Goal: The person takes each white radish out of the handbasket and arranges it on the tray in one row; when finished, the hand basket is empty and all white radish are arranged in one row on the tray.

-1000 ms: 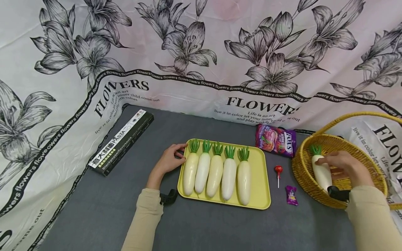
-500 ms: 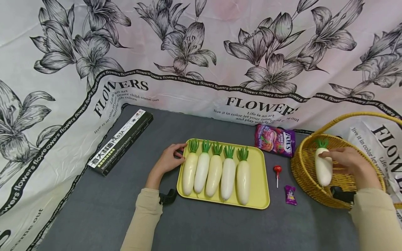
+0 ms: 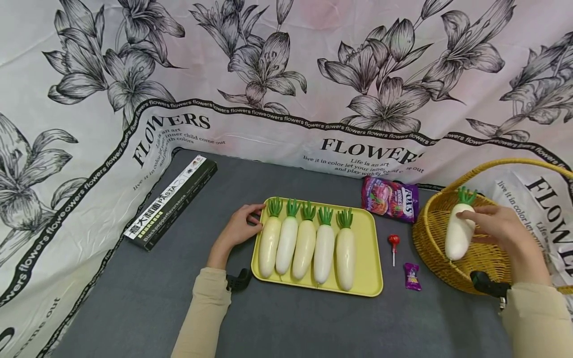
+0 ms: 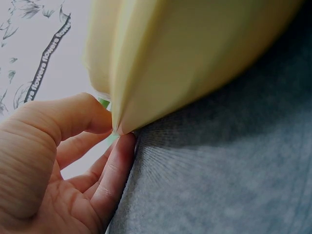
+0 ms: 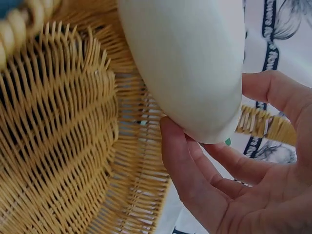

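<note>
My right hand (image 3: 508,231) grips a white radish (image 3: 457,237) with green leaf stubs, thumb on one side and fingers on the other near its leafy end. The radish hangs over the wicker basket (image 3: 430,251), overlapping its left part in the head view. In the right wrist view the radish (image 5: 190,63) fills the top middle, with basket weave (image 5: 58,136) to its left. My left hand (image 3: 241,227) pinches the left edge of a yellow tray (image 3: 368,253), thumb above and fingers at the rim (image 4: 195,53). Several white radishes (image 3: 303,251) lie side by side on the tray, leaves pointing away.
Between tray and basket lie a red lollipop (image 3: 393,240) and a small purple candy (image 3: 412,277). Behind them is a purple candy bag (image 3: 389,199). A black-and-white pasta box (image 3: 172,201) lies at the left. The basket's tall handle (image 3: 488,169) arches up, and floral cloth (image 3: 268,134) backs the table.
My right hand has lifted the radish from inside the basket up and toward its left rim, turning it so its tip points down-left. The left hand stays at the tray.
</note>
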Available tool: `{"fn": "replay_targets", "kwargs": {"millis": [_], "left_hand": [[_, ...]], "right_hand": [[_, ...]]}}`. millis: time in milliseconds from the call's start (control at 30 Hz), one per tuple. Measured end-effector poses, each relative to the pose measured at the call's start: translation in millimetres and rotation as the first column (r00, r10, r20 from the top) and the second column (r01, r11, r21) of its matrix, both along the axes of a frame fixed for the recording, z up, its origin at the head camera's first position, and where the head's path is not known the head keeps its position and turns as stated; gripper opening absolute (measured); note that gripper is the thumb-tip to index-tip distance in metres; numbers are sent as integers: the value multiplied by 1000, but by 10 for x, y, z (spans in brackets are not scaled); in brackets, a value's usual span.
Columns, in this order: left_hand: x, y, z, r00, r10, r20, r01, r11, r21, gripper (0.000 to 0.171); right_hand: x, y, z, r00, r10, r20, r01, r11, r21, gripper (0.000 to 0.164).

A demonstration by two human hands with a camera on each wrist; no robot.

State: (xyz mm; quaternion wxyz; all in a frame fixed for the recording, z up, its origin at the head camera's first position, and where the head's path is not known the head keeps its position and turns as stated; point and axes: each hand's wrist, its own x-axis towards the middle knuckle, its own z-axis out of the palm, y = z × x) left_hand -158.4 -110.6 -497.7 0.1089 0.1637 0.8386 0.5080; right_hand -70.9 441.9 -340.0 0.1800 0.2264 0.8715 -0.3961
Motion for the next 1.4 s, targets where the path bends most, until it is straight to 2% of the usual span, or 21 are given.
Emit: {"fn": "replay_targets", "kwargs": {"millis": [333,567,833,1200,1400], "left_hand": [[0,3,17,1000,8,-6,-8,1000,-3,56],[3,-16,21,1000,5,-13,-5,1000,5,56],[-33,-23,16,1000,2,-10,-2,1000,0,57],[-2,-23,19,1000,5,-7,-5,1000,3,57],[10,-16,20,1000,-4,-4,4,1000,0,56]], "right_hand": [[186,-379,-68,983,-88,-162,84,996,-29,87],[256,-713,-158,968,-87,-237,73,995,-67,82],[257,-1128,-261,935,-114,-337,80,990,-113,75],[182,-1503,-535,930,-115,-349,65,987,-150,69],[192,-1605,-672,944,-145,-297,97,980,-172,70]]}}
